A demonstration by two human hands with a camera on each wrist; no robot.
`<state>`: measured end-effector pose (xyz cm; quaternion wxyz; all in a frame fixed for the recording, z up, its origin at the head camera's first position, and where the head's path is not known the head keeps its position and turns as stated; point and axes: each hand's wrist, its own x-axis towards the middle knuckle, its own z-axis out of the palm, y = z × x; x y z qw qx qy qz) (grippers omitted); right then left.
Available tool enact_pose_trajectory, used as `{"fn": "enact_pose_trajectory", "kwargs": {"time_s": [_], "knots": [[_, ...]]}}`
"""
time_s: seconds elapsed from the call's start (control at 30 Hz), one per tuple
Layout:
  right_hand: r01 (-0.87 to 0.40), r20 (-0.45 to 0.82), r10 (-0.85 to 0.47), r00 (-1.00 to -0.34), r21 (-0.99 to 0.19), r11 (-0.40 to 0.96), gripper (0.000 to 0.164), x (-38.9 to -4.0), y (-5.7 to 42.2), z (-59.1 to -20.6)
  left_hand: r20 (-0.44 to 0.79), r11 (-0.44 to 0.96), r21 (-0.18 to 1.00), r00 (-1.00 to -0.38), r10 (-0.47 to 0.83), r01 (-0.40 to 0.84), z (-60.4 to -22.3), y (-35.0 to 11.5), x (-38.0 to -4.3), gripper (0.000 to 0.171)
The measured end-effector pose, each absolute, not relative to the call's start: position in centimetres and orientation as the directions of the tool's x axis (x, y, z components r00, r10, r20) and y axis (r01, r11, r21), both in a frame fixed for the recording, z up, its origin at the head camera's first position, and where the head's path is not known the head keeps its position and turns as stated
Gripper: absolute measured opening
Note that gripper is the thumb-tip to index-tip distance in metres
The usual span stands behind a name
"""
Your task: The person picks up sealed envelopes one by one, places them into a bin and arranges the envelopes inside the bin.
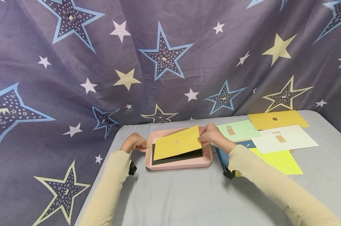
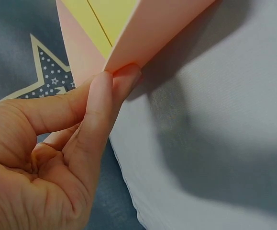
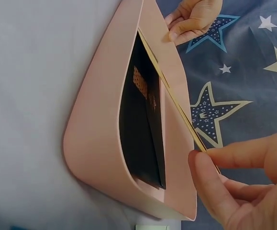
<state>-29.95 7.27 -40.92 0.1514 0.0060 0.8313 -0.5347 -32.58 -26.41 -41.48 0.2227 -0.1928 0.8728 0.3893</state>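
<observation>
A pink tray (image 1: 176,165) stands on the cloth-covered table. Its left rim is pinched between the thumb and fingers of my left hand (image 1: 134,142), as the left wrist view (image 2: 57,143) also shows. My right hand (image 1: 212,135) pinches the right edge of a yellow envelope (image 1: 170,142) with a small round seal. That edge is raised, while the left part slopes down into the tray. Beneath it a black envelope (image 3: 140,129) lies in the tray, with a patterned brown sticker on it.
Right of the tray lie several overlapping envelopes: mint green (image 1: 242,128), mustard (image 1: 289,119), white (image 1: 294,139), bright yellow (image 1: 283,161) and blue (image 1: 222,157). A dark star-patterned curtain (image 1: 187,94) hangs behind the grey tablecloth (image 1: 187,197).
</observation>
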Motion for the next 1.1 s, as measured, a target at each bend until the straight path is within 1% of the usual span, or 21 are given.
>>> {"fn": "enact_pose_trajectory", "kwargs": {"time_s": [0.17, 0.37, 0.67, 0.93, 1.1], "knots": [[0.156, -0.253, -0.136, -0.958, -0.855, 0.494, 0.012, -30.0, 6.9, -40.6, -0.542, 0.619, 0.588, -0.822, -0.175, -0.520, -41.5, -26.4, -32.6, 0.019], [0.158, -0.268, -0.096, -0.959, -0.782, 0.603, 0.014, -30.5, 6.4, -40.5, -0.540, 0.616, 0.594, -0.824, -0.172, -0.518, -41.5, -26.4, -32.5, 0.020], [0.123, -0.241, -0.098, -0.965, -0.754, 0.645, 0.025, -30.8, 6.1, -41.5, -0.544, 0.612, 0.592, -0.820, -0.178, -0.525, -41.6, -26.3, -32.6, 0.019], [0.109, -0.236, -0.104, -0.966, -0.739, 0.665, 0.014, -30.8, 6.0, -41.8, -0.548, 0.621, 0.577, -0.815, -0.187, -0.531, -41.4, -26.2, -32.7, 0.016], [0.129, -0.273, -0.101, -0.957, -0.709, 0.694, 0.013, -30.7, 5.8, -41.8, -0.548, 0.627, 0.574, -0.816, -0.185, -0.527, -41.4, -26.3, -32.7, 0.015]]}}
